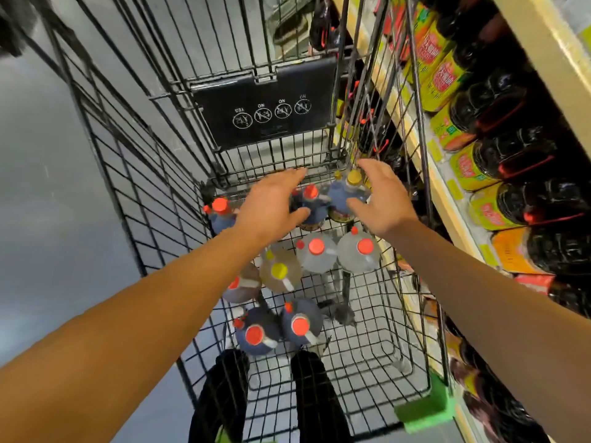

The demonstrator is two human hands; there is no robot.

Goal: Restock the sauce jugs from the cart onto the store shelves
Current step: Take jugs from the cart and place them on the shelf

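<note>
Both forearms reach from the near edge down into the wire cart, and at their ends the two hands hang spread over the far row of jugs. Left hand is released, fingers straight and thumb apart, above the dark jug with the red cap; whether it touches the jug I cannot tell. Right hand is likewise released, fingers loosely fanned just beside the dark jug with the gold cap, grasping nothing yet.

To do this pickup well, I judge each hand should close round a jug's neck or moulded handle below the cap, not on the cap itself, then lift straight up until the base clears the neighbouring jugs and the cart's wire rim before swinging right.

Outward from the hands, more jugs stand on the cart floor: another dark red-capped one at far left, two clear jugs with red caps, a pale amber jug with a yellow cap, and dark ones nearer. Every jug stands upright, long axis vertical, cap pointing up toward the camera.

Shelves run along the right, packed with dark jugs bearing yellow labels.
</note>
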